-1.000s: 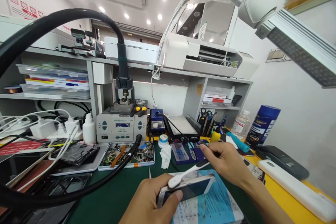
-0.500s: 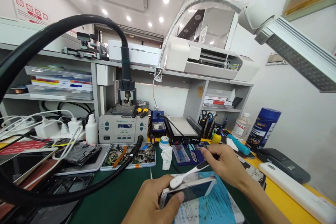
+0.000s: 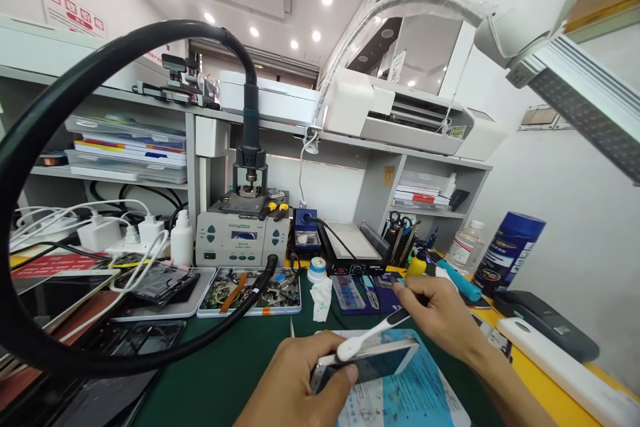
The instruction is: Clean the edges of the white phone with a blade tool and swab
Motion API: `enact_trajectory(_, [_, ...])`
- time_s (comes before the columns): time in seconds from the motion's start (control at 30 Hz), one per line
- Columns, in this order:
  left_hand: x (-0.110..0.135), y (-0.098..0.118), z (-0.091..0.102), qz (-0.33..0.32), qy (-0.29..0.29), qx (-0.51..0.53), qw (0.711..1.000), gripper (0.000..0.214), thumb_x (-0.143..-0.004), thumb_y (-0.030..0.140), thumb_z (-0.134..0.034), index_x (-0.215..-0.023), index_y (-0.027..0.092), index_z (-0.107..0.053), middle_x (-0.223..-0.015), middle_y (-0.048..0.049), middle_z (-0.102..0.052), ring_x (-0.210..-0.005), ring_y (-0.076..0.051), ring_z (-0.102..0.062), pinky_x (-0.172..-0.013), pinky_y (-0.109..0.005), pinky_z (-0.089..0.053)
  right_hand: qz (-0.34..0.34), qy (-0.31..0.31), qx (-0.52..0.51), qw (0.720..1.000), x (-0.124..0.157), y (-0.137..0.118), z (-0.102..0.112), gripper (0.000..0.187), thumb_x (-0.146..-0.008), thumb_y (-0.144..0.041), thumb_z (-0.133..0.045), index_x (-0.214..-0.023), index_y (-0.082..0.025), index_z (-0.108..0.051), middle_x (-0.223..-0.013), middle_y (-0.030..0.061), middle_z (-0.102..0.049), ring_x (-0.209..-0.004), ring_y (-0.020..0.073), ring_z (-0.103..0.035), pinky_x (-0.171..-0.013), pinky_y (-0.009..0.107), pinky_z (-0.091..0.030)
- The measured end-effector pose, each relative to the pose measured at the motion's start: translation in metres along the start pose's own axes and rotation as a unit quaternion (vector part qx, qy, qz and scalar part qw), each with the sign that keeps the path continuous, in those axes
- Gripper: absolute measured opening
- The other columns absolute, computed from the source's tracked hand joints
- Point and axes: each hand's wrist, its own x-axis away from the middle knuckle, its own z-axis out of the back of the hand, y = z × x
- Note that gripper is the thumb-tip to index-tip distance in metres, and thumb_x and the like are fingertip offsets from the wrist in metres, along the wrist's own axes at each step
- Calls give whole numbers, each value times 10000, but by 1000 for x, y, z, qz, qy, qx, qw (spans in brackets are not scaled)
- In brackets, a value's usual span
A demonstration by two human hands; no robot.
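Observation:
My left hand (image 3: 313,380) is wrapped round a white-edged smartphone (image 3: 383,361), thumb on its dark screen side, fingers behind. The phone is tilted above a blue-and-white printed pad (image 3: 425,380). Across its upper edge lies a slim white tool with a dark end (image 3: 370,332); its rounded white end meets my left fingers, and the dark end reaches my right hand (image 3: 440,310). Which hand bears that tool I cannot tell. My right thumb and fingertips are pinched together over the right part of a blue tray (image 3: 385,300); what lies between them is hidden.
A box of circuit boards (image 3: 235,293), a small round jar (image 3: 317,269) and a crumpled tissue (image 3: 321,297) stand behind. A thick black hose (image 3: 210,343) loops across the left. At right are a yellow bottle (image 3: 416,265), a blue can (image 3: 510,250) and a white bar (image 3: 560,367).
The whole view has shifted slightly, so the scene sits a little further right. Both hands, the phone and the white tool keep nearly the same arrangement.

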Motion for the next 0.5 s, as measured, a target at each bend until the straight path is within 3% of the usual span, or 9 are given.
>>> enact_trajectory(0.17, [1,5,4,18,-13,-17,1000,500,-934,597,-530,-1199,229,-741,-885,-74,-714,-773,-224,-625,-650,-256,-487,-14,16,12,1000,-2,13,12,456,-932,-390,-475,-578,-241,-229,-533,-48,-264,-503,121,-285,-509,299,-233])
enact_trajectory(0.37, [-1,2,2,-7,1,-27,1000,483,-934,572,-529,-1186,223,-749,-827,-54,-695,-760,-214,-618,-645,-241,-483,0,0,5,1000,1,-1,-2,493,-974,-433,-438,-578,-234,-223,-545,-44,-282,-519,125,-285,-523,297,-255])
enact_trajectory(0.5, [0,-1,0,-28,25,-26,999,425,-941,531,-530,-1136,238,-768,-758,-34,-683,-720,-211,-627,-591,-232,-475,-13,11,10,1000,0,2,3,489,-954,-447,-456,-574,-240,-229,-548,-42,-284,-522,129,-291,-522,298,-256])
